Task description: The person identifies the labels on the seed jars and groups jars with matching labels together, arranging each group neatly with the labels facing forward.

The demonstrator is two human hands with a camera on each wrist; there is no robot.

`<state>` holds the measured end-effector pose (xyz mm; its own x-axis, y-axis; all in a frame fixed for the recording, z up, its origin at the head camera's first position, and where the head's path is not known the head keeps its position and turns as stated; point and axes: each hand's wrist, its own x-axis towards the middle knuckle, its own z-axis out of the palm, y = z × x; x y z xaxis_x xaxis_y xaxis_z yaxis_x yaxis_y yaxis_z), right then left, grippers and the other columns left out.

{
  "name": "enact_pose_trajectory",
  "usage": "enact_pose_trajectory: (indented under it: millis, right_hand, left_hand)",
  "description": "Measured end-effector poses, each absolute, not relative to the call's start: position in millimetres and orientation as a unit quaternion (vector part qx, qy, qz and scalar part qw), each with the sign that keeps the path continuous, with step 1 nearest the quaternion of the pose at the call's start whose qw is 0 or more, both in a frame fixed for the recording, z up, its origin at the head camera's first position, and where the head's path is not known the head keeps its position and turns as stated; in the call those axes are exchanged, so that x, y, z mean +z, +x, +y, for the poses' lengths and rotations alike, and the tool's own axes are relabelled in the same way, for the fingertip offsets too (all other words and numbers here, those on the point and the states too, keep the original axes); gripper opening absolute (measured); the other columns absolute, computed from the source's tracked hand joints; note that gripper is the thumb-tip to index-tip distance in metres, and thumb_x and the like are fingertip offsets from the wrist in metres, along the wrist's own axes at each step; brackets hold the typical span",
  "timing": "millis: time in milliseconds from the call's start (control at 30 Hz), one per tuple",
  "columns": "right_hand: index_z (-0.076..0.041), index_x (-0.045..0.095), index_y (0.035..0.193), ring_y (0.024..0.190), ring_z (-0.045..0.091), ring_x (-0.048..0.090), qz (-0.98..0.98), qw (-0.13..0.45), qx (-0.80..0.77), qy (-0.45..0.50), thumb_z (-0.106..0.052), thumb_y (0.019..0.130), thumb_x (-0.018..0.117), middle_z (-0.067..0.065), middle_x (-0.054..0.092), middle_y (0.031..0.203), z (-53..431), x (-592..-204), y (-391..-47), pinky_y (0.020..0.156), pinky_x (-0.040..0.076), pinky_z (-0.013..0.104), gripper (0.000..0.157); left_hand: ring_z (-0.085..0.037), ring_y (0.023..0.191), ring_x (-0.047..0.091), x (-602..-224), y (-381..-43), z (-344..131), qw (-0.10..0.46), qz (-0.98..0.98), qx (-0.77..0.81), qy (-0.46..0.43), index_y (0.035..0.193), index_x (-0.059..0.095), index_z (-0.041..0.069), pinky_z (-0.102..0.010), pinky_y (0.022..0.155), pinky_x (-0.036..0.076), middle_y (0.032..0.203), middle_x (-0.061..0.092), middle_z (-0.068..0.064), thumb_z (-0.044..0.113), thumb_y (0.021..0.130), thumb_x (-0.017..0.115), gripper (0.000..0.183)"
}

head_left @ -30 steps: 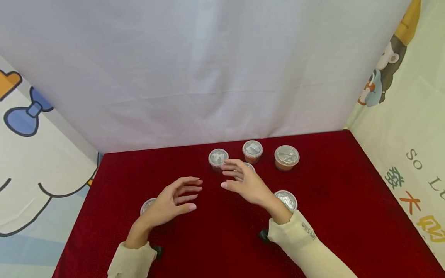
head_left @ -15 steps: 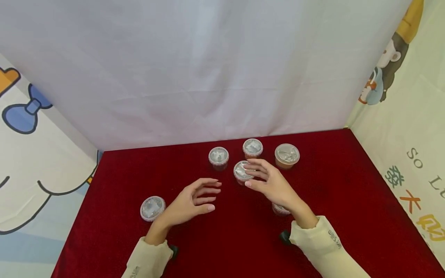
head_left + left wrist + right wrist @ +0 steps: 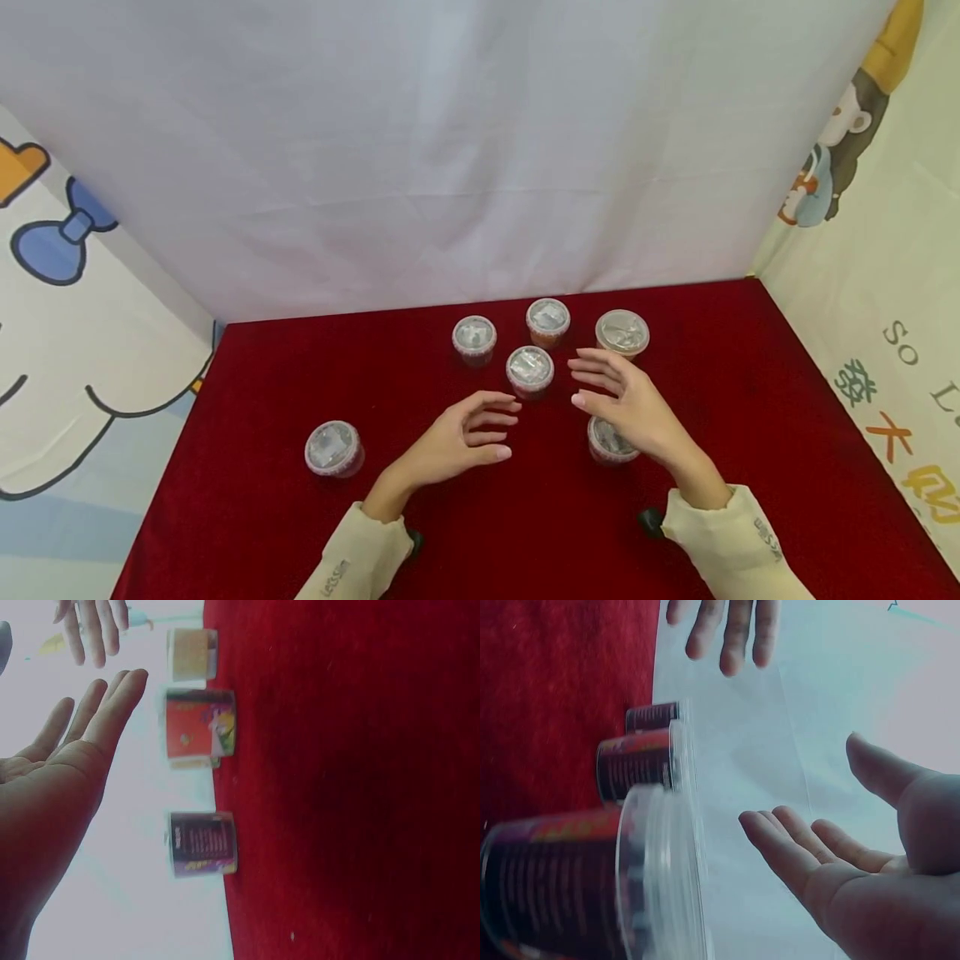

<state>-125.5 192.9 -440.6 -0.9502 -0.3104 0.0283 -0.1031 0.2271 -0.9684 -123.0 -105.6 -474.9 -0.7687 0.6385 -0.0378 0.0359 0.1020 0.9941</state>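
Note:
Both hands hover over the red table with fingers relaxed and slightly bent, holding nothing, palms facing each other. My left hand [image 3: 461,437] is just in front of the middle lidded tub [image 3: 529,371]. To its right, my right hand [image 3: 626,400] overlaps the front right tub [image 3: 611,442] in the head view, its fingertips just short of the back right tub [image 3: 622,331]. In the right wrist view a dark-labelled tub [image 3: 555,881] with a clear lid stands large beside the right hand. An orange-red labelled tub [image 3: 199,726] shows in the left wrist view.
Two more tubs, one left of centre [image 3: 474,339] and one beside it [image 3: 547,321], stand near the table's back edge. Another tub [image 3: 333,448] is alone at the left. A white cloth [image 3: 450,167] hangs behind the red tabletop [image 3: 300,367], with printed cloths at both sides.
Both hands have moved to the right, staying open and apart. The left tub and the middle tub, partly covered before, now show fully. The tubs have stayed in place.

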Motion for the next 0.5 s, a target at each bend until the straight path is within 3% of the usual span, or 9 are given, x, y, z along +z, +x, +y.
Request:
enact_pose_trajectory:
  millis: [333,500]
  right_hand:
    - [0.007,0.048,0.149,0.135,0.054,0.053,0.797,0.058,-0.588,-0.122,0.002,0.099,0.071,0.031,0.057,0.146,217,-442,-114,0.097,0.053,0.017,0.056]
    - [0.01,0.047,0.148,0.134,0.045,0.058,0.807,0.047,-0.575,-0.123,0.001,0.099,0.072,0.034,0.056,0.144,227,-449,-105,0.101,0.051,0.017,0.055]
  left_hand:
    - [-0.036,0.14,0.055,-481,-126,-85,0.256,0.695,0.627,0.242,0.154,0.042,-0.005,-0.036,0.108,0.054,0.156,0.05,-0.024,0.004,0.099,0.072,0.063]
    - [-0.039,0.14,0.055,-484,-128,-74,0.258,0.691,0.628,0.25,0.153,0.043,-0.006,-0.036,0.108,0.053,0.155,0.05,-0.026,0.006,0.1,0.073,0.062]
